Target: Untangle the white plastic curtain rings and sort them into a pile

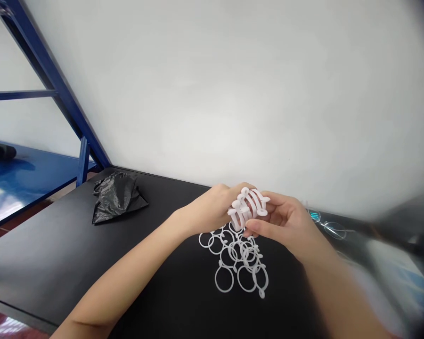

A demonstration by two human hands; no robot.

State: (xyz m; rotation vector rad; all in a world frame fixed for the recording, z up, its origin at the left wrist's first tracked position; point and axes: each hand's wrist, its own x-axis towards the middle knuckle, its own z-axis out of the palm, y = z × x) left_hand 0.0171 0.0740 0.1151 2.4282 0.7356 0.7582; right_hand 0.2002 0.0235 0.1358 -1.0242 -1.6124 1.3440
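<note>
Several white curtain rings (249, 207), each with a small eyelet, sit bunched side by side between my hands above the table. My left hand (212, 207) reaches in from the left; the rings seem to be around its fingers, which are mostly hidden behind them. From the other side my right hand (286, 219) grips the bunch, its thumb at the lower edge and its fingers curled behind. Below lies a loose, overlapping pile of more white rings (224, 279) on the black tabletop (155, 292).
A crumpled black plastic bag (115, 195) lies at the table's back left. Eyeglasses (334, 230) rest at the back right, near a blurred white and blue item (399, 263). A white wall (212, 94) rises behind; a blue metal frame (67, 99) stands left.
</note>
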